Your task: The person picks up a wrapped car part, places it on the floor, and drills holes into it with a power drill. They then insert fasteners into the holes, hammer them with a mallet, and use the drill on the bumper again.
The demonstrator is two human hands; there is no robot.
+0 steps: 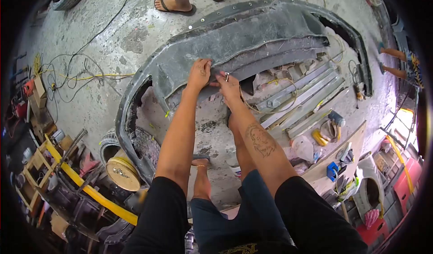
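Observation:
A large dark grey bumper-shaped panel (225,40) curves across the floor in front of me. Near the middle of its lower edge, my left hand (200,73) rests on the rim with its fingers bent together; what they pinch, if anything, is hidden. Close beside it on the right, my right hand (228,83) is closed around a small shiny metal object (227,76), too small to name, and its fingertips are at the panel's inner edge. The panel's surface looks scratched and its rim is rough.
Long metal and wooden strips (300,96) lie right of my hands beside a looped hose. A tyre (110,143) and a round yellowish lid (122,173) are at lower left. A person's sandalled foot (173,5) is beyond the panel; another person stands at far right. Cables cross the floor.

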